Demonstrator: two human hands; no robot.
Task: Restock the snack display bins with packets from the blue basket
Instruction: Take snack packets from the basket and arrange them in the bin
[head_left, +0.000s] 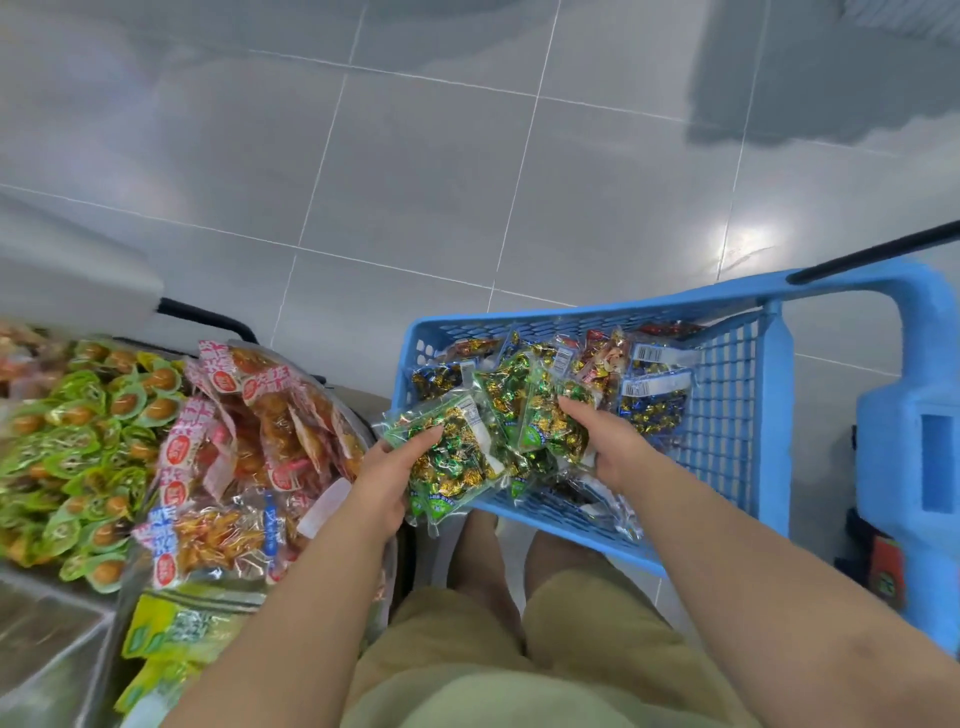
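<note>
grey glossy tiled floor all around. at right, a blue basket with mesh walls, part filled with clear snack packets. over its near left corner, the left hand, fingers curled under a green bundle of gold-flecked packets, thumb pressed on top. just beside it and inside the basket, the right hand, fingers closed round a second green packet, touching the bundle. further back in the basket, blue packets with white barcode labels, lying flat. at left, display bins heaped with green-edged packets, pink-labelled packets and, nearest, yellow packets. below, khaki shorts between bins and basket.
</note>
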